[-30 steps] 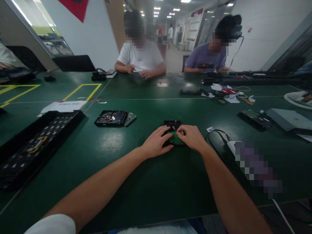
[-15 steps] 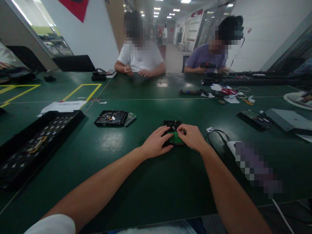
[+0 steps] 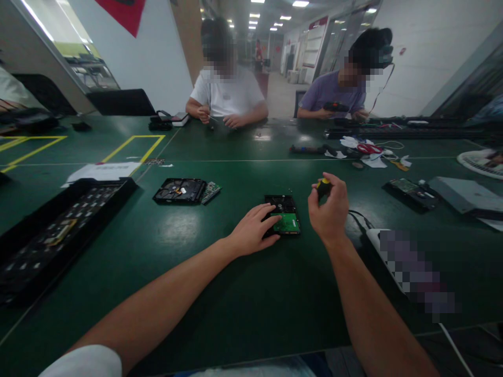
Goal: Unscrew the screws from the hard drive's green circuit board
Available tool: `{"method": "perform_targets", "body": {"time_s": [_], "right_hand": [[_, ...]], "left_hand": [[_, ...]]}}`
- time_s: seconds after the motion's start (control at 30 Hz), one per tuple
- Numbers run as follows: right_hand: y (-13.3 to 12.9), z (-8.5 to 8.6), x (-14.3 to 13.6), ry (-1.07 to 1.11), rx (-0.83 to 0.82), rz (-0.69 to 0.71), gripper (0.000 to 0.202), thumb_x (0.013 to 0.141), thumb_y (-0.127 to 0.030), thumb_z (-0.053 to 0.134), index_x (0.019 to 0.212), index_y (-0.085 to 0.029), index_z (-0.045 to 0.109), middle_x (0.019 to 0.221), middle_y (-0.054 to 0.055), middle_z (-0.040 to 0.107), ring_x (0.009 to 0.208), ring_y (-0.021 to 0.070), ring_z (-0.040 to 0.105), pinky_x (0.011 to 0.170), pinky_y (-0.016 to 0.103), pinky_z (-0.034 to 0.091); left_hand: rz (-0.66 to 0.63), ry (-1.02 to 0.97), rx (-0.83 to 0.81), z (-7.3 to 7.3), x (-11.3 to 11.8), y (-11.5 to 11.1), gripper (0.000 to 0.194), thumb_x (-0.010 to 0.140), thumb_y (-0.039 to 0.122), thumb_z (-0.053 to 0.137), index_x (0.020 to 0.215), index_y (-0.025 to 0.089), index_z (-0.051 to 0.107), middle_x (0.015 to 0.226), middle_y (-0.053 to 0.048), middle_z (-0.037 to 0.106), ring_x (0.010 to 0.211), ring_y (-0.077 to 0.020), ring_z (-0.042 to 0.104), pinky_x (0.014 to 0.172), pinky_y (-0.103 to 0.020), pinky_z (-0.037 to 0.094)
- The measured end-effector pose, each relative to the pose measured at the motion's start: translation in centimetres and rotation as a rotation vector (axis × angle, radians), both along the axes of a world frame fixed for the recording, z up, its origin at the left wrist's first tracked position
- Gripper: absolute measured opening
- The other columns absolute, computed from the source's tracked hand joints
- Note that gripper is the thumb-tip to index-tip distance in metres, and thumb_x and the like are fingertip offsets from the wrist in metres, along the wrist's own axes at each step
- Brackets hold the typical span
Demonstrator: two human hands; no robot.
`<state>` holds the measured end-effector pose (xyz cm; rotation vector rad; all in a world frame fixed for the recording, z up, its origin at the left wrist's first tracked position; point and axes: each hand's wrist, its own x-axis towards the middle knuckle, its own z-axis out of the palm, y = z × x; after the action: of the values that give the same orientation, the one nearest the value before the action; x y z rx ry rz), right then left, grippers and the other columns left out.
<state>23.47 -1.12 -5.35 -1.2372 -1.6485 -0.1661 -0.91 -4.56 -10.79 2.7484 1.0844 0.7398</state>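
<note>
A black hard drive (image 3: 280, 203) with a green circuit board (image 3: 290, 222) lies on the dark green table in front of me. My left hand (image 3: 257, 228) rests on the drive's left side, its fingers spread, one fingertip on the board. Raised to the right of the drive, my right hand (image 3: 329, 207) is closed around a small yellow and black screwdriver (image 3: 324, 187); the tool's shaft cannot be made out. The right hand does not touch the drive.
Another opened drive (image 3: 178, 190) and a loose circuit board (image 3: 211, 192) lie to the left, beyond them a black tray (image 3: 58, 230). At right are a power strip (image 3: 387, 256), a drive (image 3: 411, 193) and a grey box (image 3: 467, 193). Two people sit opposite.
My right hand has lifted off the circuit board and moved up and to the right with the screwdriver, uncovering the board. My left hand has stayed in place.
</note>
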Motion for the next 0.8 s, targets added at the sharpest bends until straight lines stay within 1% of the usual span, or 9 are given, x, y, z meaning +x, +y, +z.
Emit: {"method": "perform_targets", "body": {"time_s": [0.07,0.17,0.23,0.33,0.5,0.57,0.67,0.73,0.8], "right_hand": [[0.2,-0.1,0.1,0.017,0.040,0.008,0.043,0.097,-0.024,0.057,0.139,-0.023,0.048,0.127,0.014,0.060,0.119,0.0299,0.061,0.105,0.053,0.053],[0.7,-0.7,0.4,-0.020,-0.037,0.063,0.041,0.098,-0.028,0.059,0.137,-0.024,0.051,0.129,0.015,0.059,0.117,0.0302,0.062,0.100,0.053,0.057],[0.9,-1.0,0.5,-0.047,-0.112,0.079,0.049,0.097,-0.028,0.059,0.145,-0.024,0.048,0.135,0.016,0.057,0.116,0.0299,0.063,0.099,0.053,0.058],[0.8,-1.1,0.6,-0.074,-0.185,0.056,0.062,0.097,-0.025,0.057,0.156,-0.024,0.039,0.143,0.017,0.055,0.115,0.0297,0.064,0.099,0.052,0.059],[0.4,-0.7,0.6,-0.089,-0.205,0.010,0.068,0.096,-0.021,0.054,0.160,-0.023,0.033,0.147,0.017,0.058,0.120,0.0315,0.066,0.104,0.054,0.057],[0.4,-0.6,0.5,-0.050,-0.177,-0.009,0.067,0.097,-0.025,0.055,0.160,-0.024,0.033,0.145,0.017,0.059,0.115,0.0307,0.069,0.101,0.053,0.059],[0.0,-0.4,0.0,0.029,-0.123,-0.010,0.067,0.098,-0.032,0.057,0.159,-0.026,0.031,0.143,0.017,0.059,0.101,0.0274,0.071,0.088,0.048,0.064],[-0.4,-0.2,-0.5,0.070,-0.105,0.018,0.067,0.098,-0.036,0.059,0.158,-0.026,0.031,0.141,0.017,0.060,0.094,0.0258,0.072,0.081,0.045,0.065],[-0.8,-0.1,-0.9,0.078,-0.123,0.073,0.065,0.098,-0.037,0.059,0.156,-0.026,0.033,0.137,0.016,0.061,0.092,0.0252,0.072,0.079,0.044,0.066]], "left_hand": [[-0.005,0.001,0.003,0.0,0.0,0.0,0.052,0.099,0.042,0.066,0.145,0.019,0.056,0.160,-0.018,0.046,0.153,-0.0368,0.041,0.123,-0.061,0.039],[-0.013,0.008,0.005,0.1,0.0,0.0,0.052,0.100,0.042,0.065,0.146,0.021,0.055,0.160,-0.017,0.046,0.153,-0.0363,0.041,0.124,-0.061,0.038],[-0.012,0.019,0.007,0.1,0.0,0.0,0.052,0.100,0.043,0.064,0.147,0.020,0.055,0.160,-0.018,0.046,0.153,-0.0363,0.041,0.124,-0.061,0.038],[-0.026,0.039,0.007,0.2,0.1,0.0,0.052,0.102,0.043,0.062,0.148,0.020,0.055,0.160,-0.018,0.046,0.153,-0.0360,0.041,0.125,-0.061,0.037],[-0.058,0.041,0.007,0.6,0.2,-0.1,0.047,0.103,0.041,0.060,0.146,0.021,0.058,0.161,-0.018,0.046,0.153,-0.0359,0.041,0.125,-0.061,0.037],[-0.055,0.045,0.009,0.6,0.1,-0.2,0.045,0.104,0.041,0.059,0.145,0.020,0.059,0.162,-0.018,0.046,0.154,-0.0361,0.041,0.124,-0.060,0.037],[-0.056,0.050,0.008,0.6,0.0,-0.2,0.044,0.105,0.041,0.058,0.144,0.022,0.060,0.161,-0.017,0.047,0.153,-0.0350,0.041,0.124,-0.059,0.039],[-0.059,0.049,0.007,0.5,0.1,-0.1,0.043,0.106,0.042,0.056,0.144,0.022,0.060,0.159,-0.017,0.049,0.152,-0.0341,0.043,0.123,-0.059,0.040],[-0.061,0.046,0.007,0.3,0.2,0.0,0.043,0.106,0.041,0.055,0.144,0.021,0.061,0.159,-0.018,0.050,0.151,-0.0339,0.045,0.124,-0.059,0.039]]}}
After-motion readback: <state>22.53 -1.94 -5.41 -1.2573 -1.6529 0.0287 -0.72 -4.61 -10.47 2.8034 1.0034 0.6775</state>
